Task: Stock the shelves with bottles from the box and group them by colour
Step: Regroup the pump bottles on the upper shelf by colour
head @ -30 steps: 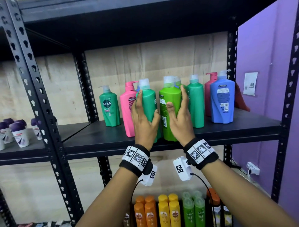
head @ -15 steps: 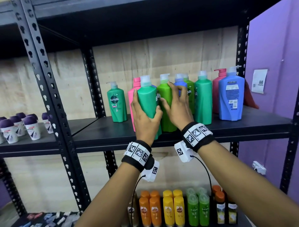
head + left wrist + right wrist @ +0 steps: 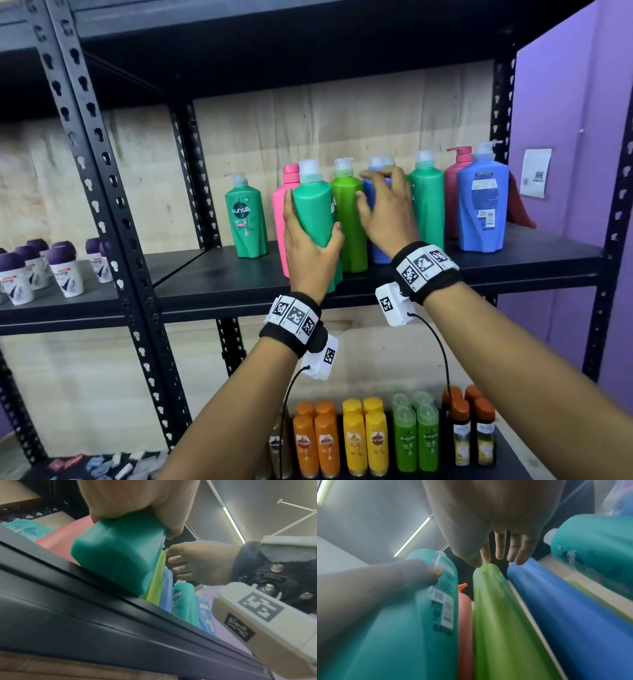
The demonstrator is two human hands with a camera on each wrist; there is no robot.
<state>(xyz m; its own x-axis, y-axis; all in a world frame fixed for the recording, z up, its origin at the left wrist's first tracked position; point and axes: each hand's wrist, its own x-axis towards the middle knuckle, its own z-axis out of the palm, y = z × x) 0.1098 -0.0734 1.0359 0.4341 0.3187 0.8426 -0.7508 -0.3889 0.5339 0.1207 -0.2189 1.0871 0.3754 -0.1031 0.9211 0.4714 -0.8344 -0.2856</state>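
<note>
Teal bottle (image 3: pixel 317 219) stands at the front edge of the shelf (image 3: pixel 219 277), beside the pink bottle (image 3: pixel 280 219); your left hand (image 3: pixel 308 250) grips it. Your right hand (image 3: pixel 385 212) reaches, fingers spread and holding nothing, toward the blue bottle (image 3: pixel 375 240) behind the lime bottle (image 3: pixel 349 219).

Teal bottle (image 3: pixel 313 219) (base tilted) at shelf (image 3: pixel 212 281) edge beside lime-green bottle (image 3: pixel 349 219)

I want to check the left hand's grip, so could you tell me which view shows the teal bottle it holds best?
The head view: the teal bottle shows whole, upright at the shelf edge, gripped by the left hand. The left wrist view shows only its base; the right wrist view, its blurred side and label.
</note>
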